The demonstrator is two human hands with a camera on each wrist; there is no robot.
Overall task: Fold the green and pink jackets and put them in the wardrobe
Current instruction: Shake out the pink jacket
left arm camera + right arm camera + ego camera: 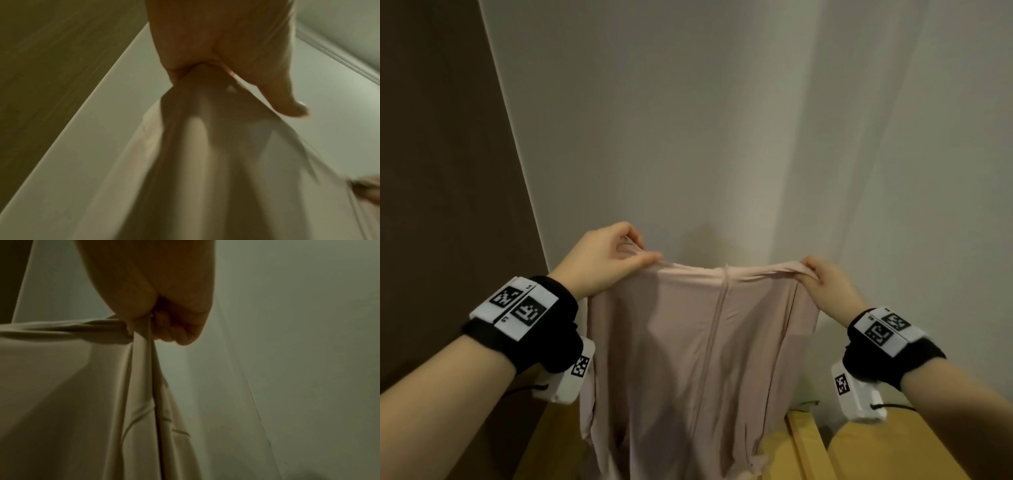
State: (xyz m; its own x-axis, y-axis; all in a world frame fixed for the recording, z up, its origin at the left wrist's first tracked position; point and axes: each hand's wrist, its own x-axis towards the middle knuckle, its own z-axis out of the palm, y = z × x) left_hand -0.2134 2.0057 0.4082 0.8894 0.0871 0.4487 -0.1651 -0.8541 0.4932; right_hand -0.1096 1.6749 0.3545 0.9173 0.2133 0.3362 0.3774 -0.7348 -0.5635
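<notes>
The pink jacket (pixel 688 359) hangs in the air, stretched wide between my two hands, with a seam running down its middle. My left hand (pixel 613 257) pinches its top left corner between thumb and fingers. My right hand (pixel 822 281) grips the top right corner in curled fingers. From the left wrist, the jacket (pixel 205 162) drops in folds from the left hand (pixel 205 69). From the right wrist, the jacket (pixel 72 394) hangs from the right hand (pixel 150 318), its top edge pulled taut. The green jacket and the wardrobe are out of view.
A pale wall (pixel 722 120) rises right behind the jacket, with a dark brown panel (pixel 431 171) on the left. A light wooden surface (pixel 893 452) lies below, partly covered by the jacket's lower end.
</notes>
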